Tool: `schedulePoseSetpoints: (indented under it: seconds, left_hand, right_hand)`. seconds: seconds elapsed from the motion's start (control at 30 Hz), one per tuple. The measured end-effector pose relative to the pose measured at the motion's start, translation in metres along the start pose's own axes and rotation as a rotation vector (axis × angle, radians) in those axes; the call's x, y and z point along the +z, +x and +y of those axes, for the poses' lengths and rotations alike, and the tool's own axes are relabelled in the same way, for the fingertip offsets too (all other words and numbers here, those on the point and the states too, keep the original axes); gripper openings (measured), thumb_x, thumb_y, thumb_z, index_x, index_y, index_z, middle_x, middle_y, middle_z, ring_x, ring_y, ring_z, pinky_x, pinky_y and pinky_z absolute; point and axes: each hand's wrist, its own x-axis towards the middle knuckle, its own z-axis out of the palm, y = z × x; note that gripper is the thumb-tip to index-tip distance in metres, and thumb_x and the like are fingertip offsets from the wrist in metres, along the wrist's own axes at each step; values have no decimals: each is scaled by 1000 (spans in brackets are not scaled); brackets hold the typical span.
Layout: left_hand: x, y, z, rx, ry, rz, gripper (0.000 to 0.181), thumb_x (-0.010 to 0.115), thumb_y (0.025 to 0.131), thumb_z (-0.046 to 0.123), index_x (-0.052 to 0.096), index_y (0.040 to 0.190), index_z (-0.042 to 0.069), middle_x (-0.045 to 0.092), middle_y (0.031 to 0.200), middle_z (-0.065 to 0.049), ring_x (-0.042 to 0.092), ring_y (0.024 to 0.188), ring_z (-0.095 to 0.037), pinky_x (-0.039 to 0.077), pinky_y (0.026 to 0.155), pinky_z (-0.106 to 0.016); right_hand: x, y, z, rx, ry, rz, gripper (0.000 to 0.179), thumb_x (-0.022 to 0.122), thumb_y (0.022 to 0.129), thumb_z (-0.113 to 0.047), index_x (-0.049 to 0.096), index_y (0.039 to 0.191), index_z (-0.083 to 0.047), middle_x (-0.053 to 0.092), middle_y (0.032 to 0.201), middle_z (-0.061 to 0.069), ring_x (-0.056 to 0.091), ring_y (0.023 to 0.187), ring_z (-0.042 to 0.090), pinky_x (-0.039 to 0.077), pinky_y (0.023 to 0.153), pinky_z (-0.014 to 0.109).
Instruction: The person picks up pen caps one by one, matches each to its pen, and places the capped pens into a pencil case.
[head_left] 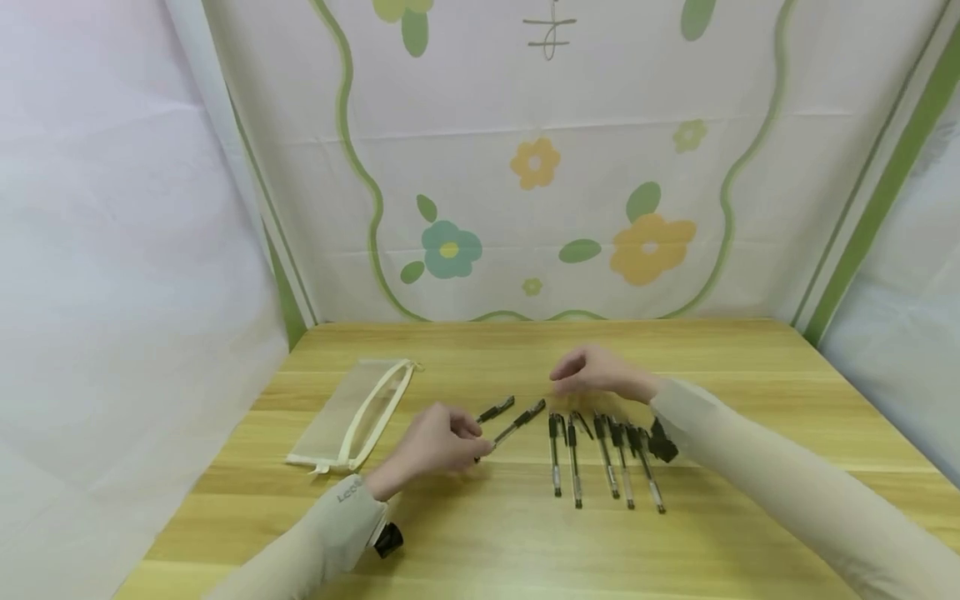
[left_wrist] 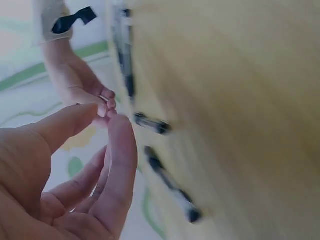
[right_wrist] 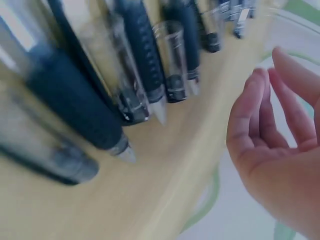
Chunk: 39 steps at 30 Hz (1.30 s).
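My left hand (head_left: 442,442) is low over the table beside two gel pens, a nearer one (head_left: 519,426) and a farther one (head_left: 497,408). In the left wrist view, its thumb and index finger are slightly apart with nothing between them, and a pen (left_wrist: 172,186) lies on the wood beyond. Behind a row of several uncapped gel pens (head_left: 572,437), my right hand (head_left: 596,371) hovers with loosely bent fingers and holds nothing. The right wrist view shows the pens' black grips (right_wrist: 82,97) and bare tips, with clear caps (right_wrist: 172,60) lying beside them.
A pale mesh zip pouch (head_left: 348,412) lies at the left of the wooden table (head_left: 465,533), its zipper side facing my left hand. A white cloth with printed flowers (head_left: 585,92) hangs behind the table's far edge. White sheets (head_left: 112,250) hang at the sides.
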Motion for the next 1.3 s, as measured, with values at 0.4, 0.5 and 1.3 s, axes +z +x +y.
schedulePoseSetpoints:
  seconds: [0.4,0.5,1.3]
  left_hand:
    - [48,28,26,31,-212,108,46,74,90,34,65,115,-3,69,96,-12,68,82,-35,58,62,-40]
    - [61,33,25,20,-198,79,48,77,88,30,63,115,-7,68,93,-9,69,79,-32,58,61,-40]
    - [91,45,20,-55,-225,59,41,85,73,-2,66,109,-7,69,89,-9,68,65,-19,57,57,-31]
  right_hand:
    - [-12,-63,4,8,115,95,43,77,88,-25,67,117,4,70,105,11,62,97,40,53,80,51]
    - [-11,-69,5,-8,138,93,41,77,88,-24,68,117,3,70,107,15,62,98,43,52,80,53]
    - [-12,-94,16,-46,175,32,37,73,91,-23,68,118,1,67,114,21,60,94,45,53,77,47]
